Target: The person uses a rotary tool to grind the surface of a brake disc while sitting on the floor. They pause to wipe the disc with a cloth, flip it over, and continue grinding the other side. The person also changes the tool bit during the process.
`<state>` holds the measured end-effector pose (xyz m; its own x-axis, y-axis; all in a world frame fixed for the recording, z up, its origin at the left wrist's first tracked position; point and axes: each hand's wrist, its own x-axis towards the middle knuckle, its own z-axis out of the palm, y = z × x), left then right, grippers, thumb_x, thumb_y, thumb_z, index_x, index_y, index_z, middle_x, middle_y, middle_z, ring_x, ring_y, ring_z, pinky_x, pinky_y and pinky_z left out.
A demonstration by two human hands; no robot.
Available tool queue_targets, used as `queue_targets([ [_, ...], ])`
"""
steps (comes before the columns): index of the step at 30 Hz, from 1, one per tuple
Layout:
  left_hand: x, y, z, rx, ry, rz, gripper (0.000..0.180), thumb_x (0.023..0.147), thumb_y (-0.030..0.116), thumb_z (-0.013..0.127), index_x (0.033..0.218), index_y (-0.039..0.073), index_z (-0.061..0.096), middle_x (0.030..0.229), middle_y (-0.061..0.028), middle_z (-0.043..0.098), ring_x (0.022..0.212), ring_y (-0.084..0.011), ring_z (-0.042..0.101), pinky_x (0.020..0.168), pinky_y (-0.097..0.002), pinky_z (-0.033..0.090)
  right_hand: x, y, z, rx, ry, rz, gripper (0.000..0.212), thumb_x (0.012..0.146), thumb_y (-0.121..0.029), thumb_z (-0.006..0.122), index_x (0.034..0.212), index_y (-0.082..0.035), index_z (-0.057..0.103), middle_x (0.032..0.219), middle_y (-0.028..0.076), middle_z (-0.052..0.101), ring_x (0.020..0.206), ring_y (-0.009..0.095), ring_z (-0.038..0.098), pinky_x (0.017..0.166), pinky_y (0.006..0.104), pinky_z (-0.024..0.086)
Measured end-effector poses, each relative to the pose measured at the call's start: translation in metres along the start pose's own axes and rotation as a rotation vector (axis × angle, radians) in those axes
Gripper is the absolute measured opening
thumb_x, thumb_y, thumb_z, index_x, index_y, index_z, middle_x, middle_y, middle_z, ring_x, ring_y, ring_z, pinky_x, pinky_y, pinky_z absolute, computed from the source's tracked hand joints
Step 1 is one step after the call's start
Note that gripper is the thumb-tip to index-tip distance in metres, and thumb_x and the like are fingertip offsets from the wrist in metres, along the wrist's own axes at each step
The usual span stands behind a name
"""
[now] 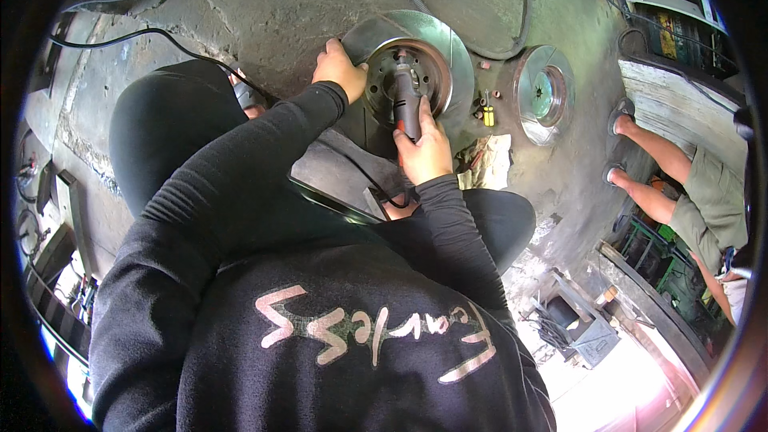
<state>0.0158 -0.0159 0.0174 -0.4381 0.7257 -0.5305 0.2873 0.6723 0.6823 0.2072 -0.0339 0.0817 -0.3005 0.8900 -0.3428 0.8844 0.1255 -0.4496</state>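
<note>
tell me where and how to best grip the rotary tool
I'd grip the rotary tool around the rear of its long body, coming from the near right, as the right hand does. The body is slim and points away from the person; its narrow front end lies over the recessed centre of the metal disc, so I'd avoid that end.

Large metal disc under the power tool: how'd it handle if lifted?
The disc looks like solid metal, so probably stiff and heavy for its size. Its round outline suggests it could roll on edge. Its smooth, shiny ring might feel slippery.
</note>
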Motion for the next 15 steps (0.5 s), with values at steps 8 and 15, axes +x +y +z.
queue_targets([
  [8, -0.003, 0.006, -0.003, 0.037, 0.0, 0.008, 0.069, 0.08, 0.023, 0.068, 0.129, -0.011, 0.032, 0.12, -0.0356, 0.05, 0.114, -0.0447, 0.051, 0.097, -0.0436, 0.043, -0.002, -0.001, 0.0, -0.033, -0.035, 0.01, 0.076, 0.077, -0.025, 0.065, 0.142, -0.004, 0.031, 0.109, 0.029, 0.054, 0.098, 0.043, 0.058, 0.085, 0.0442, 0.047],
  [15, -0.002, 0.005, -0.005, 0.04, -0.013, 0.008, 0.069, 0.08, 0.023, 0.068, 0.128, -0.012, 0.033, 0.119, -0.0357, 0.051, 0.113, -0.0449, 0.052, 0.095, -0.0438, 0.044, -0.002, 0.007, -0.004, -0.028, -0.019, 0.034, 0.077, 0.078, -0.025, 0.065, 0.143, -0.005, 0.029, 0.106, 0.028, 0.055, 0.093, 0.043, 0.059, 0.082, 0.0441, 0.048],
])
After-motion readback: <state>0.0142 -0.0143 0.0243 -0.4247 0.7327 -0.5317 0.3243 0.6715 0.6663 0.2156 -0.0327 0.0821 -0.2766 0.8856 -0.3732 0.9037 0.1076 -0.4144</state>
